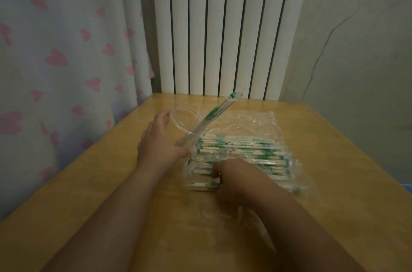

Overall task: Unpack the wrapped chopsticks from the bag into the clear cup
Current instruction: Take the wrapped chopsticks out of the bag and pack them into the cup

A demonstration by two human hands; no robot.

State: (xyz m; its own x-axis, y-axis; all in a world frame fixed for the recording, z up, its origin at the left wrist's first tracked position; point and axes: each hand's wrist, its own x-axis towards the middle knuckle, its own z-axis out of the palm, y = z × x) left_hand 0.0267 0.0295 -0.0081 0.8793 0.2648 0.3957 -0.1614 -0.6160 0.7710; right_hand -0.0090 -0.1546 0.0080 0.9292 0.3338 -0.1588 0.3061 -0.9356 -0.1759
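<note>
Both forearms (pixel 156 216) reach up from the bottom edge over a wooden table (pixel 100 182). Just right of centre, the right hand (pixel 229 174) lies on the near left end of a clear plastic bag (pixel 256 122), fingers curled down among the stacked wrapped chopsticks (pixel 240 149) inside it. Whether it pinches a pair, I cannot tell. Left of centre, the left hand (pixel 160 138) grips the clear cup (pixel 189 123), thumb at its base, fingers round its far side. The cup is tilted, touching the bag's left edge. It holds one wrapped pair (pixel 214 111), which leans out toward the upper right. A white radiator (pixel 223 26) fills the top centre, and a heart-print curtain (pixel 55 49) the upper left.
</note>
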